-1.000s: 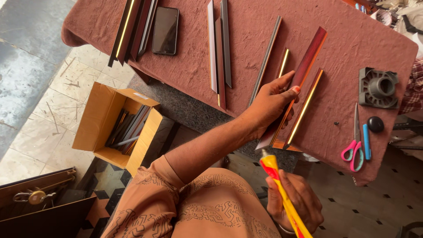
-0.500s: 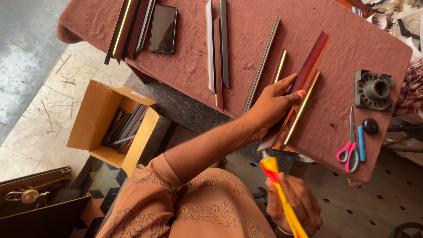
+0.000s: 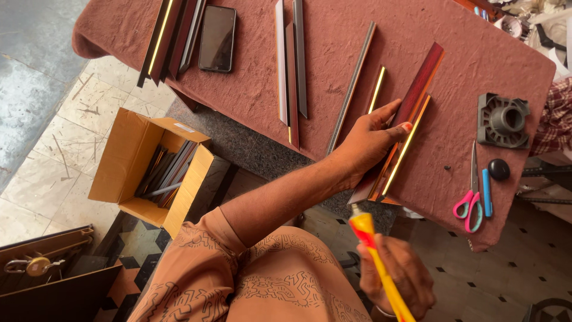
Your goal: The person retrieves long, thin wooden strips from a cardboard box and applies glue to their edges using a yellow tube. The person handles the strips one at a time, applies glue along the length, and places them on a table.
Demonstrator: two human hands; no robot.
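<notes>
My left hand point(image 3: 370, 142) grips a pair of long frame mouldings point(image 3: 417, 110), dark red with gold edges, lying side by side on the brown-red cloth-covered table point(image 3: 333, 53). Their near ends stick out over the table's front edge. My right hand point(image 3: 398, 275) is below the table edge and holds a yellow and red glue tube point(image 3: 374, 253), its white nozzle pointing up toward the mouldings' near ends. The nozzle is a short way from the wood and does not touch it.
More moulding strips point(image 3: 291, 65) lie in the table's middle and at its far left point(image 3: 170, 33), beside a black phone point(image 3: 216, 38). Pink scissors point(image 3: 471, 200), a blue cutter, a black knob and a grey plastic part point(image 3: 502, 120) sit right. An open cardboard box point(image 3: 134, 167) of strips stands on the floor.
The view has drifted slightly. My left hand stays on the mouldings, and the glue tube stays just under their near ends.
</notes>
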